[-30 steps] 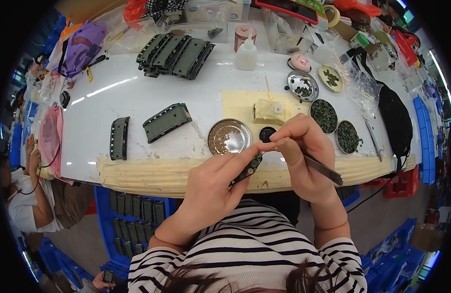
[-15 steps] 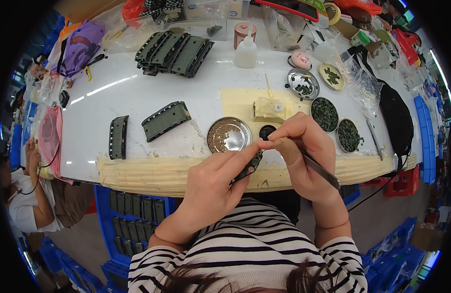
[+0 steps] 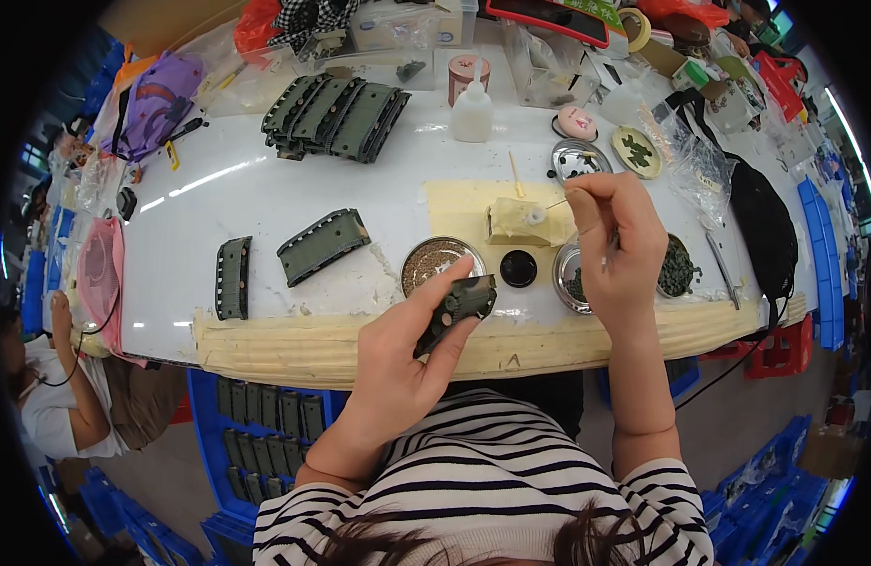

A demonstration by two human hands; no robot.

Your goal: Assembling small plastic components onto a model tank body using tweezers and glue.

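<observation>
My left hand is closed round a dark green curved part with a black edge, tilted up towards me. Its fingertip overlaps the rim of a metal dish holding small brown grains. Raised further right, my right hand pinches a thin stick, its tip close to a white nozzle on a tape-wrapped block. The rest of what this hand holds is hidden by the fingers. Between the hands lies a round black cap.
Two similar green parts lie at left, and a stack of them behind. Dishes of small green pieces stand right, near tweezers. A white squeeze bottle stands farther back. Blue trays sit below the table edge.
My hands have moved apart. The right one has gone up and right towards the white nozzle; the left has tipped the green part so its surface shows.
</observation>
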